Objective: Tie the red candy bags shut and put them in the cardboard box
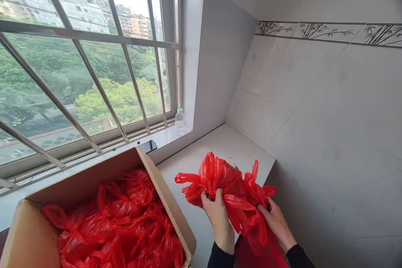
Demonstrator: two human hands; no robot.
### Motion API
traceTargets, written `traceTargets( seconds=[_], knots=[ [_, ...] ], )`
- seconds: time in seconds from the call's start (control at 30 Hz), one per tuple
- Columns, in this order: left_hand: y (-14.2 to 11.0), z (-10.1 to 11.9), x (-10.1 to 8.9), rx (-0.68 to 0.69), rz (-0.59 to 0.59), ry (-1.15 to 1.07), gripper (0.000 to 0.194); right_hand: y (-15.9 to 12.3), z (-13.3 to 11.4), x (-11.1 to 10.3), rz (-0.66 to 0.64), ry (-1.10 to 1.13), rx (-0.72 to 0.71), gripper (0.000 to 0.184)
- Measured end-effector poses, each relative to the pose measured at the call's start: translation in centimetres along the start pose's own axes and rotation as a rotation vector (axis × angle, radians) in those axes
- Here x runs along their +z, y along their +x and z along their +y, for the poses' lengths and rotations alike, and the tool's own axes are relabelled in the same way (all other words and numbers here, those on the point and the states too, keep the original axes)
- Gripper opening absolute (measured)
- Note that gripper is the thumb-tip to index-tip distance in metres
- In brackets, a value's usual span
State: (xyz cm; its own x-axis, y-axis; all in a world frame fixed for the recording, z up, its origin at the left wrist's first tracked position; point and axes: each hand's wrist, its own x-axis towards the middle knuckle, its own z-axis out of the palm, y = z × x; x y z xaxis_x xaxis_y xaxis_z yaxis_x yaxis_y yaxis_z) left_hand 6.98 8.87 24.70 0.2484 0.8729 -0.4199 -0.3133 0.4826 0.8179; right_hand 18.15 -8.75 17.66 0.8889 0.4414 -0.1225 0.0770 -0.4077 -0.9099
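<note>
A crumpled red plastic bag (230, 190) is held up over the white counter (216, 144) at lower centre. My left hand (216, 213) is closed on the bag's left side, fingers curled into the bunched plastic. On the bag's right side, my right hand (276, 220) pinches the plastic as well. The bag's handles stick out to the left and upward. To the left stands an open cardboard box (163, 192) filled with several more red plastic bags (119, 222).
A barred window (84, 63) spans the left, with a small clear bottle (179, 120) and a dark phone (147, 146) on its sill. Tiled walls (329, 113) close in the counter at the back and right. A thin dark object (234, 163) lies on the counter behind the bag.
</note>
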Motion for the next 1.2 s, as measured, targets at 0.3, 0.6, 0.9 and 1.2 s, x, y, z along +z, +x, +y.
traceTargets(
  seconds=[0.3,0.6,0.9,1.2],
  knots=[
    [22.7,-6.2,9.8,0.078,0.166,0.150,0.022,29.9,-0.7,7.7,-0.200,-0.270,-0.112,0.027],
    [38.3,-11.3,15.5,0.053,0.087,0.702,0.028,50.6,1.2,15.9,-0.296,-0.632,-0.262,0.033],
    [32.7,-9.8,12.8,0.266,-0.009,0.954,0.061,44.6,2.5,12.4,-0.099,-0.690,-0.511,0.072],
    [27.5,-17.3,2.9,0.449,0.045,0.834,0.062,30.1,18.8,8.1,-0.059,-0.531,-0.550,0.048]
  ],
)
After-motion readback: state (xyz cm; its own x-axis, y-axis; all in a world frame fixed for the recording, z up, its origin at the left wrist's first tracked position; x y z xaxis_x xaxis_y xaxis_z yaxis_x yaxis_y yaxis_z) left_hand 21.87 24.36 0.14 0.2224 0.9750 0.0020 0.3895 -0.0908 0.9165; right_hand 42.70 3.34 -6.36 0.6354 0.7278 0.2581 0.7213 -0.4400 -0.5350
